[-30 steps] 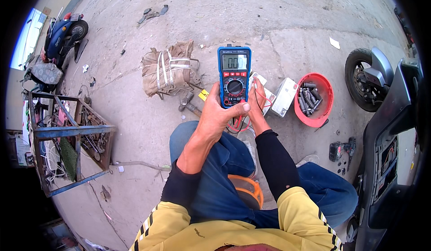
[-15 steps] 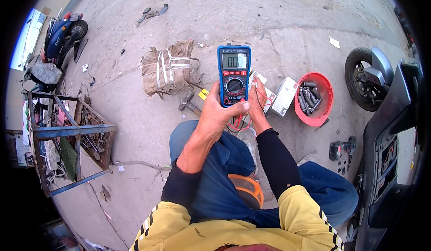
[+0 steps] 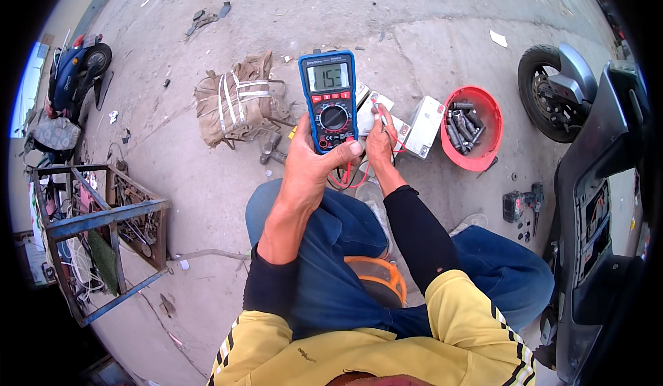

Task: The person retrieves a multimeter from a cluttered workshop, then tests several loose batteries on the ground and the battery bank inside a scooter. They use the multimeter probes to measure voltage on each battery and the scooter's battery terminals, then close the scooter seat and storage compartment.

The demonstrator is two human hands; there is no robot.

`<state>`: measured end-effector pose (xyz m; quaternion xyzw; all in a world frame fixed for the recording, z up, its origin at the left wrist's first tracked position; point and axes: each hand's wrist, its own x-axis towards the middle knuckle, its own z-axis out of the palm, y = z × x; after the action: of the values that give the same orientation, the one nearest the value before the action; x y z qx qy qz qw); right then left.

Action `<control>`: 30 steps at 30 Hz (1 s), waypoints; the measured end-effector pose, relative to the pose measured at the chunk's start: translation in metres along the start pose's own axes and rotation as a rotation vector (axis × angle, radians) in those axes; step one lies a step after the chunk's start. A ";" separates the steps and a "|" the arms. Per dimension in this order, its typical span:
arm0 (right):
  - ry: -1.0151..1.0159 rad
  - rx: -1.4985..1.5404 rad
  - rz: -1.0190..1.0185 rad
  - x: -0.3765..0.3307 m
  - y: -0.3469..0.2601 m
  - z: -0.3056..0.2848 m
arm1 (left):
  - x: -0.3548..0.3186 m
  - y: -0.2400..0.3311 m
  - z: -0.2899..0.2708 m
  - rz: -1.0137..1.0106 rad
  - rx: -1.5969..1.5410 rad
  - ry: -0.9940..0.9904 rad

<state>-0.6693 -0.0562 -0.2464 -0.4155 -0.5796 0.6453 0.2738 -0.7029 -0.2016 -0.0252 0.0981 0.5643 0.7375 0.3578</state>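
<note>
Our left hand [image 3: 307, 149] holds the blue meter [image 3: 330, 101] tight, up above the floor [image 3: 442, 20]. Our right hand [image 3: 380, 145] pinches a thin probe [image 3: 383, 118] by the white boxes [image 3: 423, 129], near a red helmet [image 3: 476, 161].

Place: vehicle-repair workshop
Ground: grey concrete floor [image 3: 311, 20]
Vehicle: blue two-wheeled scooter [image 3: 67, 75]
Tools: dark cordless drill [image 3: 535, 198], blue-edged rectangular multimeter [image 3: 331, 107]

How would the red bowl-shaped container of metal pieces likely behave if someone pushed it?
The red container would probably feel heavy for its size, given the metal cylinders piled inside. Its curved walls suggest it might rock or tip. The cylinders, being round and loose, would likely roll and shift.
</note>
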 end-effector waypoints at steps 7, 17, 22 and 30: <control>0.042 -0.021 -0.039 0.006 0.016 0.002 | 0.001 -0.002 -0.001 0.013 -0.001 0.002; 0.051 -0.010 -0.099 0.011 0.022 0.001 | 0.002 -0.004 0.002 0.014 0.027 0.017; 0.030 0.007 -0.043 0.009 0.021 0.001 | 0.002 -0.005 0.001 0.035 0.013 0.020; 0.037 -0.016 -0.096 0.014 0.032 0.001 | 0.002 -0.005 0.003 0.034 0.020 0.028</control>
<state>-0.6730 -0.0508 -0.2808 -0.4011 -0.5989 0.6191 0.3116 -0.7005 -0.1973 -0.0290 0.1006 0.5749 0.7391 0.3363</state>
